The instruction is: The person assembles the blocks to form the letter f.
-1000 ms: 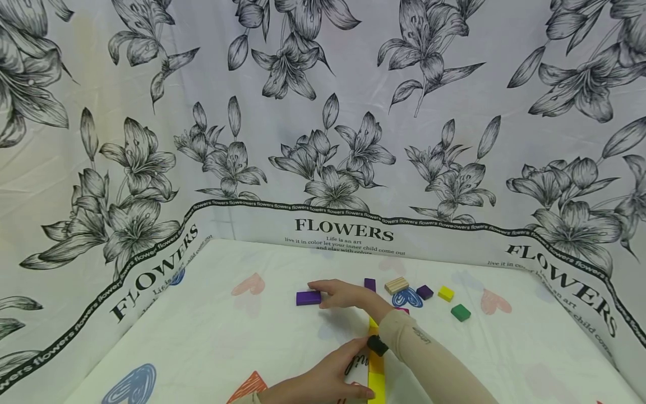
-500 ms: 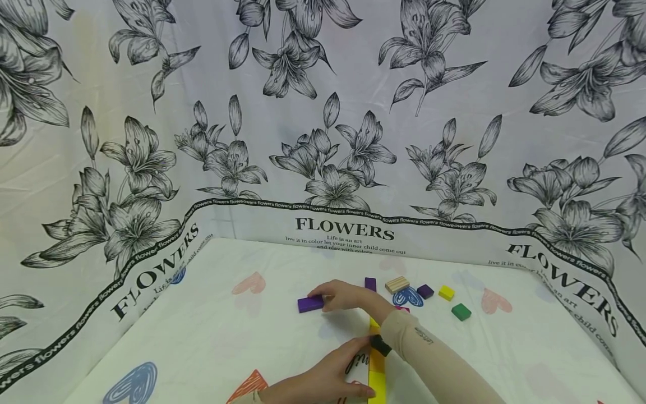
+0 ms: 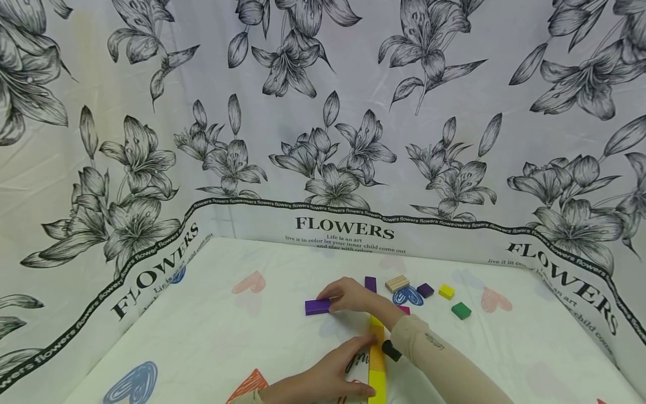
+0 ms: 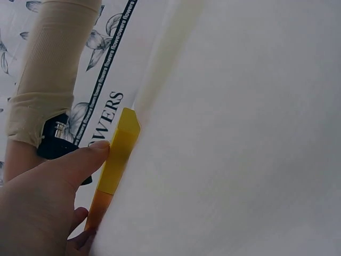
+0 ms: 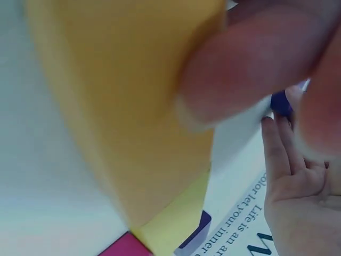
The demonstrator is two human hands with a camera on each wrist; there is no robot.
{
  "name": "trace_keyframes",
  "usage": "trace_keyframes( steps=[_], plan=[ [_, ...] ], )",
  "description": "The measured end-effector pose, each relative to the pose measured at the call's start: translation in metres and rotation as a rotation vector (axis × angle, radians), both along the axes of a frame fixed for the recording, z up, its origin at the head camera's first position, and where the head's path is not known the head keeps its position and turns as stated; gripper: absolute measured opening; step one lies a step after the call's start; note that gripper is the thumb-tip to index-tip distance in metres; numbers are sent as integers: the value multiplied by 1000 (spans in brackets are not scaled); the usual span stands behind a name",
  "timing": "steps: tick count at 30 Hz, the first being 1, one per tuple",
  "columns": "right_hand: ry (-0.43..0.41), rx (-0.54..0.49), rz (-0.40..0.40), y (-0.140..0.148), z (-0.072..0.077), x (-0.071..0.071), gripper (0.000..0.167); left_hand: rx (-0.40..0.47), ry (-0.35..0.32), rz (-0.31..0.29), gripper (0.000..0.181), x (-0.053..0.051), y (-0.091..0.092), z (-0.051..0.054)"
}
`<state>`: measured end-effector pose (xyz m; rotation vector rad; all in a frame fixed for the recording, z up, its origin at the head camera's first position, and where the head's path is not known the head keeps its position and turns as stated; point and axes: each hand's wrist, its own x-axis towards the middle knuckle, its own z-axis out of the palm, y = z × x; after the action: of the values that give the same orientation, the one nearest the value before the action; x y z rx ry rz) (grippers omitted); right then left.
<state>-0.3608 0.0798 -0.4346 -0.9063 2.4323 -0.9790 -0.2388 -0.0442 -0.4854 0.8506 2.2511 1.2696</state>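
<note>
Flower-printed drapery (image 3: 333, 182) hangs behind a table spread with a white, heart-patterned cloth (image 3: 202, 336), seen from where I stand. Leftmost among the blocks is the oblong purple block (image 3: 315, 307), well left of a straight row (image 3: 377, 356): plain, flat-faced, square-cornered, deep violet. Whether it touches the cloth I cannot tell. The left hand (image 3: 325, 373) spreads thumb and index finger, nearly straight, against the row's left side; it grips nothing, and presumably steadies the line. The right hand (image 3: 348, 294), its forearm crossing above the row, pinches the purple block by its right end, fingers closed to its width; this end hold probably leaves the far end unobstructed. Yellow and orange blocks form the row, end to end. Near its far end lies a second purple block (image 3: 370, 284). Rightward follow wooden (image 3: 397, 284), part-hidden magenta (image 3: 404, 310), dark purple (image 3: 425, 291), yellow (image 3: 446, 292) and green (image 3: 461, 311) blocks, perhaps set aside for working room.
</note>
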Motion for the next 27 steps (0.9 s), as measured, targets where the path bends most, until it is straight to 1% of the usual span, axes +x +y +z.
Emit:
trace_keyframes(
  steps=[2,8,14,15,19,24,27],
  plan=[
    [1,-12,-13,2,-1,-1,34,-6,7,2,80,0,0,0],
    [56,-24,-42,7,-7,-1,33,-4,21,1,81,-1,1,-1],
    [101,-28,-53,10,-13,-2,32,19,44,-22,81,0,0,-1],
    [105,-36,-48,10,-13,-2,32,22,53,-27,81,1,0,-1],
    [98,-77,-29,13,-9,-2,32,19,54,-23,81,1,0,0],
    [77,-131,-19,18,-3,-3,33,11,30,-7,82,0,1,0],
    [85,-130,-29,23,-2,-4,33,11,11,0,82,0,1,-1]
  ],
)
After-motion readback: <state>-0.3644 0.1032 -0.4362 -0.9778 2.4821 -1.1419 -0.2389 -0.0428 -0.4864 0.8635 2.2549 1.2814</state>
